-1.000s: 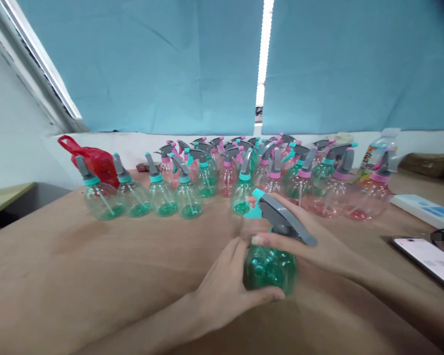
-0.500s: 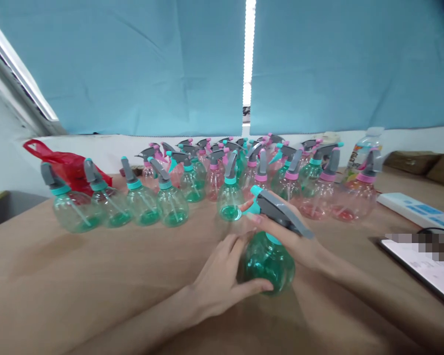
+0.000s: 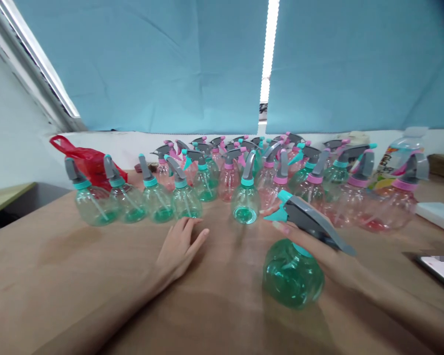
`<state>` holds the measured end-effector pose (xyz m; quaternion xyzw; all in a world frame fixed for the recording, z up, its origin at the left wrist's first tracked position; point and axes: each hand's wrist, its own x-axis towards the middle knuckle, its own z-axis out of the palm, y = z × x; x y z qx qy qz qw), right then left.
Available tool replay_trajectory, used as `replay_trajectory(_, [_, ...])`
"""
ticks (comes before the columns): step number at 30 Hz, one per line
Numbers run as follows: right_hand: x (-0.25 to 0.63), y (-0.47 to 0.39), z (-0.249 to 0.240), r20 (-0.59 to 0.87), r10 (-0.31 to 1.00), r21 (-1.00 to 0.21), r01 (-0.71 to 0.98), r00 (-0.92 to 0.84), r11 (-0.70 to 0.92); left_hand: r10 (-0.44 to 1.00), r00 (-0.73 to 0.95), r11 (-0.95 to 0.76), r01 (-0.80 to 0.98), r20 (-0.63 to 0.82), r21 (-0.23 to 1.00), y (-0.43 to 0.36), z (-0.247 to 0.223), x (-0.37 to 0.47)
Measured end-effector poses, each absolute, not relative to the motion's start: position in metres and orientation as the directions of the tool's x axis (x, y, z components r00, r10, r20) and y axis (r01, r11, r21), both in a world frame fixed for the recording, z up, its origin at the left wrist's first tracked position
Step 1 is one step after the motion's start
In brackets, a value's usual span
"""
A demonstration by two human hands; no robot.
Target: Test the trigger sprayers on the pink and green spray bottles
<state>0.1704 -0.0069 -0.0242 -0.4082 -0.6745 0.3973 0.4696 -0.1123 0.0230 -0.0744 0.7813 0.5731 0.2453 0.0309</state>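
A green spray bottle (image 3: 294, 276) with a grey and turquoise trigger head tilts above the front of the wooden table (image 3: 222, 305). My right hand (image 3: 318, 251) is wrapped round its neck below the head, with fingertips beside the turquoise nozzle. To the left, my left hand (image 3: 181, 246) holds nothing; its thumb is apart from the fingers, just in front of a row of green bottles (image 3: 163, 202). A single green bottle (image 3: 246, 202) stands upright between the two hands, farther back.
Behind stand several pink bottles (image 3: 340, 202) and more green ones. A red plastic bag (image 3: 92, 165) lies at the back left. At the right are a labelled drink bottle (image 3: 395, 155), a white box (image 3: 442, 217) and a phone-like device (image 3: 442, 273).
My left hand has let go of the bottle's body and moved left. The bottle in my right hand appears farther right, while the whole view has shifted.
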Motion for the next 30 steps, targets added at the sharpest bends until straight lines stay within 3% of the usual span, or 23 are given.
replay_trajectory(11, [0.168, -0.010, -0.017, 0.272, 0.940, -0.937, 0.167, -0.206, 0.308, 0.899, 0.275, -0.387, 0.862, 0.340, 0.326, 0.026, -0.073, -0.107])
replay_trajectory(21, [0.169, -0.008, -0.014, 0.338, 0.920, -0.880, 0.281, -0.196, 0.384, 0.791, 0.576, -0.612, 0.736, 0.206, 0.291, -0.001, -0.083, -0.050])
replay_trajectory(30, [0.176, -0.009, -0.016, 0.443, 0.880, -0.810, 0.343, -0.173, 0.476, 0.800, 0.584, -0.598, 0.755, 0.139, 0.269, 0.002, -0.087, -0.044])
